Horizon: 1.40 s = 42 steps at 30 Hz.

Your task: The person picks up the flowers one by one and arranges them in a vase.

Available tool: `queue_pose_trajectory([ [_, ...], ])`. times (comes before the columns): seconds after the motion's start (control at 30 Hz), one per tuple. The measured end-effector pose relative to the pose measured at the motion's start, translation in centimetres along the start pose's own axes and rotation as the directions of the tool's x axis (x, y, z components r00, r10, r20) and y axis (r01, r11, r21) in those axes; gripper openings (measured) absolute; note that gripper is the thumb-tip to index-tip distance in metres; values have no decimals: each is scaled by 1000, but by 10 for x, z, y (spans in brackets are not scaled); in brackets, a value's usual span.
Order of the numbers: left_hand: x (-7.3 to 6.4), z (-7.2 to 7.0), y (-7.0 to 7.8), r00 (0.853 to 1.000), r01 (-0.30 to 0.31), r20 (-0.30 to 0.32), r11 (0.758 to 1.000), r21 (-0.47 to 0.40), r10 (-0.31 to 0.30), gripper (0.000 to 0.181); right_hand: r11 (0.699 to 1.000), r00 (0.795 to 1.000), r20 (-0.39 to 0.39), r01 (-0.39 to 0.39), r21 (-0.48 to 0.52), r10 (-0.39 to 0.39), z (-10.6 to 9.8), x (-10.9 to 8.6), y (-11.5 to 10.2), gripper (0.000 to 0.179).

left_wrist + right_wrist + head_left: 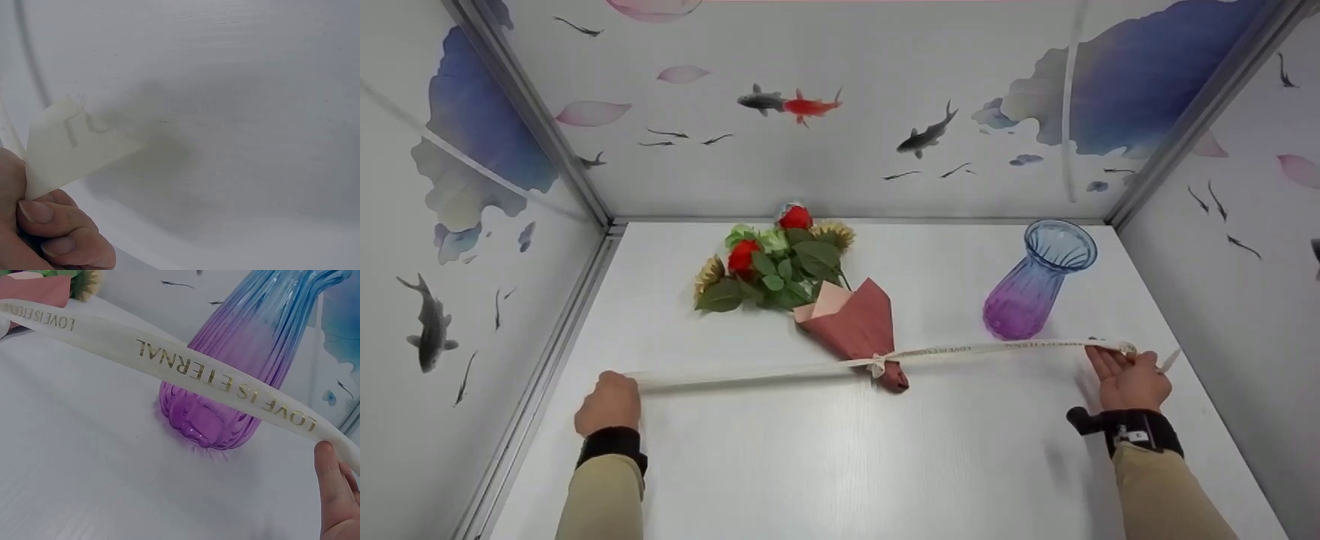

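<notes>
Head view: ribbon (pixel 765 372) spanning both hands across a wrapped bouquet (pixel 851 319)

The pale ribbon, lettered in gold on its right-hand stretch, runs nearly straight above the tabletop (pixel 780 465). Near mid-length it meets a small knot (pixel 877 365) at the narrow neck of the bouquet. The left hand (pixel 609 403) has its fingers curled, its grip closed around one end; the left wrist view shows a short, angular tail projecting between thumb and fingers. The right hand (pixel 1135 381), palm partly turned up, pinches the opposite end between thumb and fingers, a loose tail extending past the thumb. The bouquet lies on the tabletop, its dusty-red paper (pixel 847 322) tapering toward the knot; red roses (pixel 743 259), yellow blooms (pixel 708 276) and green leaves (pixel 817 259) spread beyond. At right, a ribbed glass vase (pixel 1024 300), blue above and purple below, stands just behind the ribbon. Walls (pixel 840 165) printed with fish and petals enclose the tabletop.
</notes>
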<state>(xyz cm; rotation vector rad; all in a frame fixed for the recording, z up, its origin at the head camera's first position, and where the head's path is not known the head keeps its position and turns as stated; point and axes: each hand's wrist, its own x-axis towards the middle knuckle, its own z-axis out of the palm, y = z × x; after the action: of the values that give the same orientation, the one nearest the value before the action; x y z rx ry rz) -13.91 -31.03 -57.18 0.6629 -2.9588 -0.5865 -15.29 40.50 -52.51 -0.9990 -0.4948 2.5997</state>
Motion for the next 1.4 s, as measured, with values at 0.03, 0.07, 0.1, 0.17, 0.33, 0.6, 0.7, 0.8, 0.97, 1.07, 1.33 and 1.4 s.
queue_pose_trajectory([
  [0.03, 0, 0, 0, 1000, 4, 5, 1000, 1, -4, 33, 1000, 1000, -6, 11, 8, -11, -1, 0, -2, 23],
  [0.07, 0, -1, 0, 1000, 10, 16, 1000, -1, -10, 32, 1000, 1000, -9, 15, 20, -15, -3, 0, -4, 23],
  [0.1, 0, -1, 1, 999, 19, 26, 1000, -9, -19, 32, 999, 1000, -15, 19, 34, -19, -4, 0, -6, 23],
  [0.17, -1, -3, 1, 998, 37, 44, 999, -18, -36, 30, 997, 999, -35, 31, 74, -29, -7, 0, -12, 23],
  [0.33, -1, -3, 1, 997, 52, 59, 999, -17, -50, 30, 975, 993, -104, 76, 210, -55, -8, 2, -29, 27],
  [0.6, 3, 1, -6, 994, 100, 50, 995, -24, -99, 36, 975, 989, -104, 123, 183, -105, -9, 1, -32, 28],
  [0.7, 4, 1, 0, 995, 60, 83, 998, 1, -59, 36, 989, 991, -53, 125, 77, -121, -7, 1, -21, 27],
  [0.8, 6, 2, 10, 994, -22, 108, 1000, 14, 20, 33, 991, 992, -21, 125, -57, -126, -3, 1, -9, 26],
  [0.97, 12, 11, 28, 986, -113, 124, 994, 8, 111, 28, 964, 994, 54, 104, -245, -94, 4, -1, 9, 25],
  [1.07, 14, 16, 39, 978, -133, 161, 991, 4, 131, 26, 929, 990, 124, 112, -353, -73, 5, -3, 17, 24],
  [1.33, 13, 26, 72, 945, -247, 217, 969, -13, 244, 51, 756, 952, 305, 210, -621, -13, 6, -5, 38, 30],
  [1.4, 12, 28, 80, 935, -277, 228, 961, -11, 272, 54, 713, 944, 329, 233, -661, -4, 6, -5, 43, 30],
])
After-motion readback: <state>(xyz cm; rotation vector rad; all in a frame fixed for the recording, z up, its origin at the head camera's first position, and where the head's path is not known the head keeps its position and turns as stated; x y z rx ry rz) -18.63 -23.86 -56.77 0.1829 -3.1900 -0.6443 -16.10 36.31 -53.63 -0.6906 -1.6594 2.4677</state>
